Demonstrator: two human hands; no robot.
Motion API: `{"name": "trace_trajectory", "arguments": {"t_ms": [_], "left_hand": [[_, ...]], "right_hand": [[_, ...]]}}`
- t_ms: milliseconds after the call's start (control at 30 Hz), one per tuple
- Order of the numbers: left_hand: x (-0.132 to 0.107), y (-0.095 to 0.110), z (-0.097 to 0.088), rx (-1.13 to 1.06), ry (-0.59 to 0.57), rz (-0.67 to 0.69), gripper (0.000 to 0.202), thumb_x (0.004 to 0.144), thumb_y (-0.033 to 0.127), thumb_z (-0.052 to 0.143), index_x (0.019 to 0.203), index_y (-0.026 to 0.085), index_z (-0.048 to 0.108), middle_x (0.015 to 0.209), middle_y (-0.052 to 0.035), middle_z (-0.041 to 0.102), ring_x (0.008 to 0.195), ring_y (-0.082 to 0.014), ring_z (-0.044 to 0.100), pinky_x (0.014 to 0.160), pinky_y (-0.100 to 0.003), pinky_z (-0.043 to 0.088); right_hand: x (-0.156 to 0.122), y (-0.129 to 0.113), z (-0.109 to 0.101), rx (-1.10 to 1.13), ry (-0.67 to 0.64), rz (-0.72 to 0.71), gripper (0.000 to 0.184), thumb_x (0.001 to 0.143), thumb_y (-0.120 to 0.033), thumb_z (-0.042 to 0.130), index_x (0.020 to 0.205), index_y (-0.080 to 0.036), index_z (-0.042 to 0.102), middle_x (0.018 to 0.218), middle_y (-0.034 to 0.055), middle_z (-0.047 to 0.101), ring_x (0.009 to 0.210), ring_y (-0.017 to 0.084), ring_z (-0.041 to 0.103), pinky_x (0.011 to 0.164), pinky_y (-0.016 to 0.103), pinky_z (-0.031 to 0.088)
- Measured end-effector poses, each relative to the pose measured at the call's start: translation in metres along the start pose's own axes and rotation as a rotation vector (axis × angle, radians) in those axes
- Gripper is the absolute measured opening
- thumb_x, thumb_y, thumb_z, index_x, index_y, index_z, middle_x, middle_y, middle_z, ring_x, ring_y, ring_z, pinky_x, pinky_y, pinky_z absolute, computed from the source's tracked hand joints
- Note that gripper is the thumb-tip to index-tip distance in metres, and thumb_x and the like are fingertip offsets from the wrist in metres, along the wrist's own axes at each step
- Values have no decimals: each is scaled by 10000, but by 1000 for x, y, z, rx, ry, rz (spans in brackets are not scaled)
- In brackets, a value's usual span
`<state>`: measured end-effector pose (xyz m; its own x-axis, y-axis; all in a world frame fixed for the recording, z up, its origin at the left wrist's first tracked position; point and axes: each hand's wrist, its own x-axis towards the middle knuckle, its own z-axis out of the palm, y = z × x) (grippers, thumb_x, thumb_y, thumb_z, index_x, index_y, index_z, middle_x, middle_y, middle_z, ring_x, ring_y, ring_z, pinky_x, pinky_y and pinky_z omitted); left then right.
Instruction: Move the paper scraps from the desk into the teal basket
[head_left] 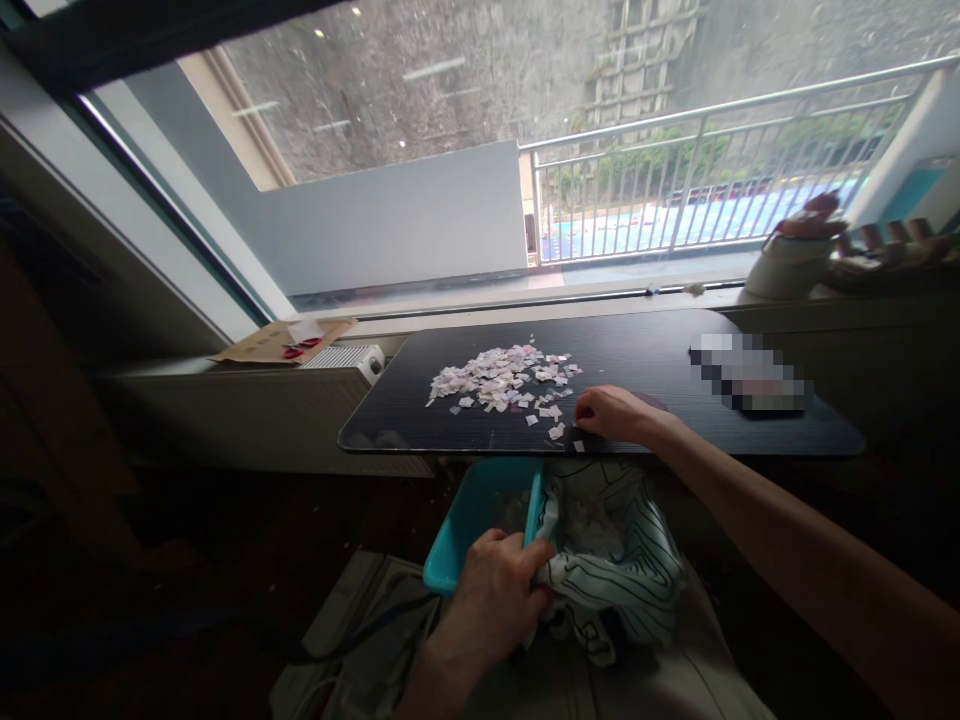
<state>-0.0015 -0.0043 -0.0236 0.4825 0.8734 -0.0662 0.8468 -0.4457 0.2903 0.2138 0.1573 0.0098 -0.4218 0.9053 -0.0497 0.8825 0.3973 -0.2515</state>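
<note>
My left hand [499, 580] is closed on the near right rim of a turquoise plastic bin [454, 550], where a patterned cloth bag [630, 590] meets it. Small pale pieces lie inside both; their details are too dim to make out. Just above the dark tabletop [645, 345] or resting on it, my right hand [611, 412] has its fingers pinched together at the right side of a heap of small paper pieces [495, 375]. Whether a piece is between those fingertips is hidden. A few loose pieces lie near them, close to the table's front edge.
A blurred-out object [750, 375] rests at the table's right end. Left of the table, a brown paper envelope [277, 342] with red items lies on a white radiator [345, 358]. A white pot [787, 262] stands by the window at right.
</note>
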Motion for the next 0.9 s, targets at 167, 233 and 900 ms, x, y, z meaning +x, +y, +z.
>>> {"name": "trace_trajectory", "arguments": {"t_ms": [167,233,900], "left_hand": [[-1,-1,0,2,15,28,182,775,223,565,942,240,635,785,-2,644,748,-190,573,763,-312,395],[-2,-1,0,-4,21,34,172,773,219,564,930,238,630,788,-1,644,748,-185,576,769,-311,393],[-3,-2,1,-16,15,7,131,767,197,533,862,220,621,741,-2,618,729,-173,559,788,-308,383]], "right_hand": [[6,-2,-1,-43,-55,-12,177,741,-225,555,803,-167,710,829,77,698,734,179,605,575,243,354],[6,-3,-1,-58,-60,-15,172,744,-230,558,803,-161,704,832,86,694,739,185,605,570,244,350],[-10,15,16,425,120,-40,267,775,-238,515,948,-153,700,808,34,702,678,137,593,615,222,426]]}}
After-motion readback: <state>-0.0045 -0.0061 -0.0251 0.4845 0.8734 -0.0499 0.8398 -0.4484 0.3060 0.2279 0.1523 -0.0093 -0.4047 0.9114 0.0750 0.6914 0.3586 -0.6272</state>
